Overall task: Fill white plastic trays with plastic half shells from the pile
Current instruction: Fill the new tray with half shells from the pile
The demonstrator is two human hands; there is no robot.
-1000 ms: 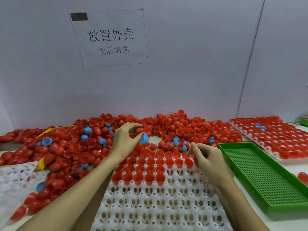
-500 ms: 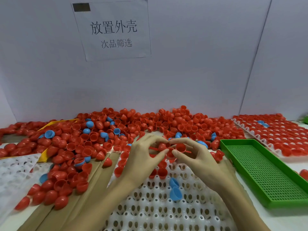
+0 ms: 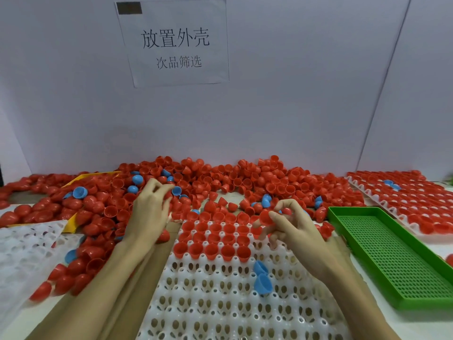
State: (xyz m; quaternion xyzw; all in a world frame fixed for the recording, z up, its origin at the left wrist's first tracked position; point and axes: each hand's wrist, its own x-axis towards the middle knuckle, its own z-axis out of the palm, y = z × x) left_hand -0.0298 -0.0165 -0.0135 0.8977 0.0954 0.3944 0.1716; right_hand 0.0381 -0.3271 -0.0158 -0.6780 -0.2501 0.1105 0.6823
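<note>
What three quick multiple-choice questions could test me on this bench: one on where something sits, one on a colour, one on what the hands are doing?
1. Where is the green tray?
A. To the right of the white tray
B. Under the pile
C. On the wall

2. What colour are the two loose shells lying on the white tray's empty part?
A. Yellow
B. Blue
C. Green

3. What is the right hand doing?
A. Lying flat on the tray
B. Pinching a red shell
C. Lifting the green tray

Answers:
1 A, its mesh floor lies beside the white tray's right edge.
2 B, both are blue, just below the filled red rows.
3 B, its fingertips hold a red shell above the tray, while the left hand reaches into the pile.
</note>
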